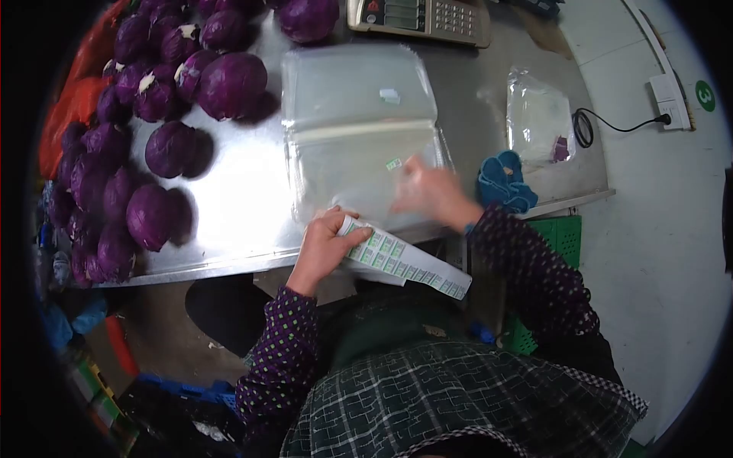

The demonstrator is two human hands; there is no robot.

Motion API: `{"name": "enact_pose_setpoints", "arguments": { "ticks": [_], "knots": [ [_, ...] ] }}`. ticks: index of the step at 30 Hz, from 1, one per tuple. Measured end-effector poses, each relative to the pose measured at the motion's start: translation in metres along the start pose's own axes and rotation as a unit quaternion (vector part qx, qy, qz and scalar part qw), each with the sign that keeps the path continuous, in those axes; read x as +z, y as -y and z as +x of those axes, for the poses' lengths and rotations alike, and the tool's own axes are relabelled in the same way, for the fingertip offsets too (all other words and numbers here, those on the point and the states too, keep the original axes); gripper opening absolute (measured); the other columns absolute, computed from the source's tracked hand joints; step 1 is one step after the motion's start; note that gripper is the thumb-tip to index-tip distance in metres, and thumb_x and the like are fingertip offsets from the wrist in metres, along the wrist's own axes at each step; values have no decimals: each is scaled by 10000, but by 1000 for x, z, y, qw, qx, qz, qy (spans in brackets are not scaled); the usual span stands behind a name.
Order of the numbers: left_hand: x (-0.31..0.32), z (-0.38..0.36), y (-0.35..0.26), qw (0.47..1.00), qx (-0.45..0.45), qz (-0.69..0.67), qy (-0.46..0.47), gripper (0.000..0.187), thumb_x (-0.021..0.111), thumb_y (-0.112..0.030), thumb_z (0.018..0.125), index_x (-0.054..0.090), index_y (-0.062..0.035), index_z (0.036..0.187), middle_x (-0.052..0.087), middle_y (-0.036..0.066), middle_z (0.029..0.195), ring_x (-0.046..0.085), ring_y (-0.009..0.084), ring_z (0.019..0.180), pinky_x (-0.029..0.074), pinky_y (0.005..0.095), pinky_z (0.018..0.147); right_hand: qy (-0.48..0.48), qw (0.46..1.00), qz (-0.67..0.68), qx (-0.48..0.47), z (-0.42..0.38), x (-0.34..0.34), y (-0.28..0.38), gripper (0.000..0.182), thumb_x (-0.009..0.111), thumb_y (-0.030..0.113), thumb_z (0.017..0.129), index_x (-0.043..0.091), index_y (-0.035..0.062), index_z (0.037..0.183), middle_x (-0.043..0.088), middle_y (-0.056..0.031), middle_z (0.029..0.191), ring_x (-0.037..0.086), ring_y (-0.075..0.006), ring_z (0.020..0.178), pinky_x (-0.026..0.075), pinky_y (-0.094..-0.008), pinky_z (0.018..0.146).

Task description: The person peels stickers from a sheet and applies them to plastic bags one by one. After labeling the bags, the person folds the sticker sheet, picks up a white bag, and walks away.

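Observation:
My left hand [322,246] is closed on a white sheet of labels [416,272], thumb on top, at the table's front edge. Rows of small green-and-white stickers cover the sheet. Smeared by motion, my right hand [437,192] hangs over the lower of the clear plastic bags [336,172] that lie flat on the metal table. Right by its fingertips is a small green-and-white sticker [393,164]. Another sticker [389,96] shows on the upper bag.
Many purple cabbages [233,85] cover the table's left side. A scale [420,19] stands at the back. Blue gloves [504,182] and another plastic bag [538,114] lie to the right, near a black cable [584,130]. A green crate [561,237] stands below the table.

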State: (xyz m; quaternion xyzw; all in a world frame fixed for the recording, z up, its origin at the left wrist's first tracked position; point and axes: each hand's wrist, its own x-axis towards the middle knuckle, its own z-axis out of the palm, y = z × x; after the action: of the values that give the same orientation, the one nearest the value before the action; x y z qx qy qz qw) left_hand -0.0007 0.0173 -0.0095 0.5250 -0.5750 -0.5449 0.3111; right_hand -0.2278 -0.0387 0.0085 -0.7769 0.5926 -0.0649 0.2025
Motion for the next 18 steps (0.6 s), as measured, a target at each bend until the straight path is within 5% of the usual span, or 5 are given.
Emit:
{"name": "enact_pose_setpoints", "arguments": {
  "ticks": [5, 9, 13, 16, 18],
  "knots": [
    [-5, -24, -42, 995, -28, -29, 86, 214, 762, -163, 761, 684, 8, 863, 642, 116, 776, 583, 181, 674, 482, 301, 656, 89, 984, 152, -28, 6, 17, 0, 304, 695, 323, 814, 633, 52, 937, 605, -135, 626, 638, -266, 630, 476, -371, 581],
    [4, -16, -26, 997, -16, 9, 79, 201, 752, -164, 778, 694, 0, 878, 680, 153, 954, 622, 226, 963, 468, 324, 848, 166, 963, 213, -9, 16, 6, -7, 232, 658, 250, 833, 675, 40, 930, 631, -135, 656, 636, -247, 636, 485, -366, 609],
    [5, 0, 3, 998, -46, 22, 45, 197, 737, -158, 798, 711, -16, 931, 671, 177, 1082, 515, 259, 1221, 352, 349, 1042, -267, 880, 379, 98, 82, -111, -2, 119, 626, 105, 842, 668, 0, 880, 666, -55, 760, 596, -103, 676, 477, -257, 618],
    [6, -5, -6, 997, -70, 13, 32, 228, 739, -165, 792, 712, -22, 968, 669, 190, 1077, 500, 276, 1236, 311, 382, 1080, -290, 892, 342, 55, 69, -148, 7, 123, 652, 102, 844, 664, 38, 948, 653, -24, 792, 583, -91, 672, 451, -227, 581],
    [8, -2, -13, 995, -100, -2, 8, 209, 745, -170, 788, 724, -20, 932, 666, 187, 1088, 472, 296, 1262, 322, 389, 1070, -165, 843, 508, 65, 50, -71, 5, 202, 700, 149, 811, 654, 36, 973, 645, -11, 783, 581, -78, 672, 458, -239, 580]
  ]
}}
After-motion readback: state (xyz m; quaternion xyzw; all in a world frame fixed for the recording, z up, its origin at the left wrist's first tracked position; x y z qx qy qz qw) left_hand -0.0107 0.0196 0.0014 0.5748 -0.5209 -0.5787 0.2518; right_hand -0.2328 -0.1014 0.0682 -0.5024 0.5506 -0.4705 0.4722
